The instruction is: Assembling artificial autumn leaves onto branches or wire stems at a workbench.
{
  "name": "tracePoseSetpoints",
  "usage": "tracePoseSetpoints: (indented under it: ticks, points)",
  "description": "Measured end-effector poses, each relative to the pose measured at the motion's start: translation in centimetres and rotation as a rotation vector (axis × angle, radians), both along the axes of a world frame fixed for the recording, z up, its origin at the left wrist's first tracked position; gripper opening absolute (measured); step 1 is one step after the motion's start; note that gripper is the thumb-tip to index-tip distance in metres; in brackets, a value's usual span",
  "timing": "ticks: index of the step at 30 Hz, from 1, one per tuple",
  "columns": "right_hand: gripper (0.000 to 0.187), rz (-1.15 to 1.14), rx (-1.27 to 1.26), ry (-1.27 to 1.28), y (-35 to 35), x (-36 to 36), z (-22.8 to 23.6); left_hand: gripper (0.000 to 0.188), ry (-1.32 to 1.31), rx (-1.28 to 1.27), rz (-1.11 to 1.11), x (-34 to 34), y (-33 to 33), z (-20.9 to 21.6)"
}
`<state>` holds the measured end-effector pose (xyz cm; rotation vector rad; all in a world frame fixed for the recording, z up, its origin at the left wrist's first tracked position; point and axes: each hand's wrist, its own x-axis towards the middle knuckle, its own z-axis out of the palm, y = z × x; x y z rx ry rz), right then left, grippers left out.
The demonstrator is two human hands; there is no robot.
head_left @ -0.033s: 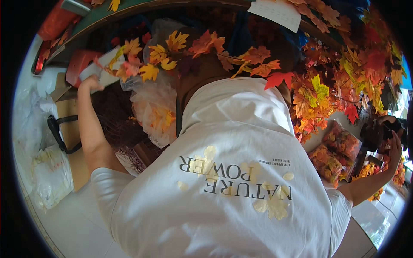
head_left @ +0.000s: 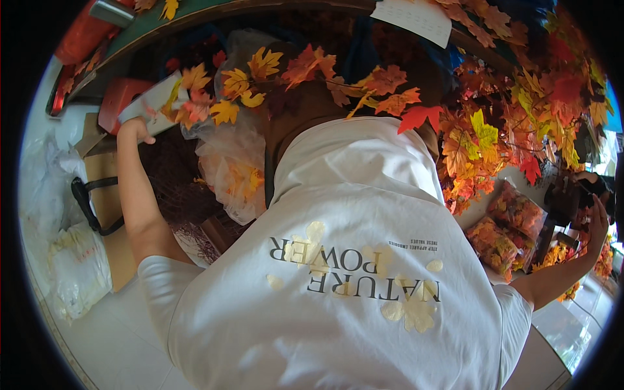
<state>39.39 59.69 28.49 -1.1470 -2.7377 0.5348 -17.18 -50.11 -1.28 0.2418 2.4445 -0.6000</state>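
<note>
Far out on the left, my left hand (head_left: pixel 135 131) is closed at the lower end of a whitish slab (head_left: pixel 156 103), its thumb sticking out. What lies in its fingers is hidden. A garland of yellow, orange and red artificial maple leaves (head_left: pixel 265 64) runs across in front of my lap, its left end beside the slab. Toward the right its leaves come close to a large bunch of similar leaves (head_left: pixel 484 133). My right hand (head_left: pixel 599 220) is stretched out at the far right, fingers extended, with nothing visible in it.
Under the slab is a red object (head_left: pixel 120 97). Cardboard (head_left: pixel 107 214), clear plastic bags (head_left: pixel 78 263) and a plastic bag with orange leaves (head_left: pixel 234 169) are at the left. Packed bags of leaves (head_left: pixel 517 211) lie at the right. A paper sheet (head_left: pixel 416 19) hangs at the table edge.
My left hand and the leaves nearest it have shifted very slightly. The rest looks the same.
</note>
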Motion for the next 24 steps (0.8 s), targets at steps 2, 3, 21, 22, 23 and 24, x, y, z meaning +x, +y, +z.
tracePoseSetpoints:
  ticks: [2,3,21,22,23,24]
  points:
    - [0.031,-0.012,0.048,0.030,-1.3,0.2,0.4,0.048,0.063,-0.015,0.024,0.4,7.8,4.1]
    - [0.032,-0.007,0.065,0.045,-1.6,0.1,0.3,0.046,0.096,-0.028,0.047,1.3,11.6,6.6]
    - [0.040,0.338,0.687,-0.189,-0.9,3.6,0.8,0.023,-0.099,0.727,-0.977,11.7,51.1,0.9]
    - [0.043,0.282,0.517,-0.040,-0.7,3.8,0.2,0.022,-0.226,0.775,-0.794,11.6,51.2,0.4]
    - [0.046,0.225,0.347,0.108,-0.5,4.0,-0.3,0.022,-0.347,0.814,-0.605,11.4,51.1,0.1]
    - [0.046,0.221,0.345,0.110,-0.4,4.2,-0.6,0.022,-0.348,0.810,-0.609,11.1,51.0,-0.2]
